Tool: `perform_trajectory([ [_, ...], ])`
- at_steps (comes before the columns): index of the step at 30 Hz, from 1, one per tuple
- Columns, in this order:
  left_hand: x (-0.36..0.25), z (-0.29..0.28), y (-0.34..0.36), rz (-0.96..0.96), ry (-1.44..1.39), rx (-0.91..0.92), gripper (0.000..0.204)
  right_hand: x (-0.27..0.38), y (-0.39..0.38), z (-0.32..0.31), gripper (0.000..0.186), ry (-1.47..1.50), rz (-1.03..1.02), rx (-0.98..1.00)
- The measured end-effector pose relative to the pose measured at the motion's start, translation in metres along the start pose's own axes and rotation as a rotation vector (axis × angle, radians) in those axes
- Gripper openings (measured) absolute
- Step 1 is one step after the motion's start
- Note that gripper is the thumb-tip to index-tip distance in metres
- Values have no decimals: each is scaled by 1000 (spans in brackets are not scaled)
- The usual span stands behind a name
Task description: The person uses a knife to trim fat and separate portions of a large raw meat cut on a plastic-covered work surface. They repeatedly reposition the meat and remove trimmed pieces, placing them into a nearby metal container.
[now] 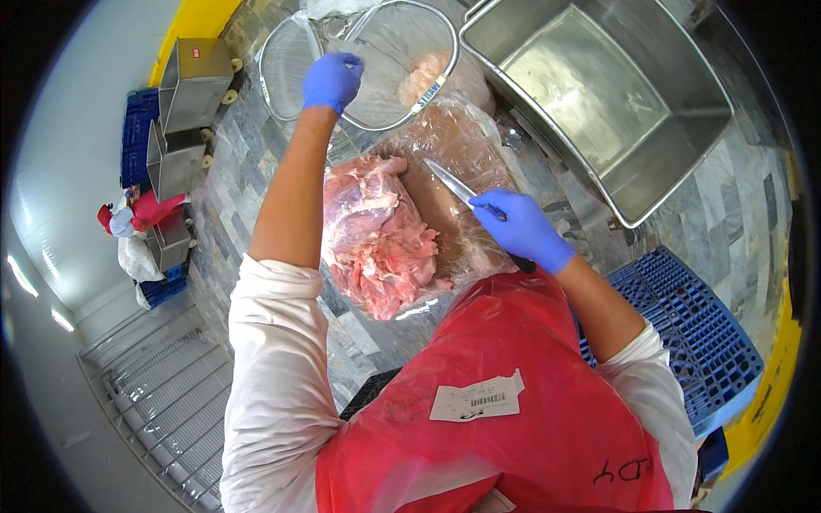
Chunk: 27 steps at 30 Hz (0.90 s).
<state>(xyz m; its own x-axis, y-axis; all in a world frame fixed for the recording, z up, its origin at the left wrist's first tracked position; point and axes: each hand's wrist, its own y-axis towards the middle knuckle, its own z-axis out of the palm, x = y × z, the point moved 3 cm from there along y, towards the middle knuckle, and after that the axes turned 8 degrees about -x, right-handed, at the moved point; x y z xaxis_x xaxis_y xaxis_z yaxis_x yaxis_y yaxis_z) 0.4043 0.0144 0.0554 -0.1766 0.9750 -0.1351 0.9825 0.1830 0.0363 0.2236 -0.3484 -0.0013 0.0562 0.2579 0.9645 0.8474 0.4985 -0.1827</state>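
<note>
So the right hand [523, 229], in a blue glove, was wrapped tight around a knife [466, 198]. The dark handle was buried in the fist and the blade stuck out toward 10 o'clock, its tip over the clear plastic sheet [457, 141] covering the board. Just left of the blade, at about 9 o'clock from it, sat a big slab of raw pink meat [376, 231] on that same plastic. It didn't look like the blade was touching the meat, more like just beside it.

The left hand [332, 79], also gloved, was way up at 12 o'clock from the meat, fingers curled down on the near rim of a round wire strainer [402, 68]. A paler chunk of meat [425, 75] was lying inside the strainer, at 3 o'clock from that hand.

Further out at 2 o'clock was a big steel tub [624, 111], and a blue plastic pallet [693, 333] at 4 o'clock. The person wore a red plastic apron [505, 445]. Far off at 9 o'clock another person [137, 218] stood by some steel carts [192, 81].
</note>
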Motion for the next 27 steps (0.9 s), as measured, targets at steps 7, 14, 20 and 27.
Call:
perform_trajectory([
  [7,17,24,19,-92,26,148,33,-37,-44,-2,23,-179,54,7],
  [14,39,21,-5,-34,-82,-17,50,-38,-48,16,25,-320,14,105],
  [20,50,6,-16,-119,-217,-6,58,-50,-57,20,25,-402,5,139],
  [27,49,-6,-22,-284,-169,-112,72,-56,-70,15,25,-430,77,146],
])
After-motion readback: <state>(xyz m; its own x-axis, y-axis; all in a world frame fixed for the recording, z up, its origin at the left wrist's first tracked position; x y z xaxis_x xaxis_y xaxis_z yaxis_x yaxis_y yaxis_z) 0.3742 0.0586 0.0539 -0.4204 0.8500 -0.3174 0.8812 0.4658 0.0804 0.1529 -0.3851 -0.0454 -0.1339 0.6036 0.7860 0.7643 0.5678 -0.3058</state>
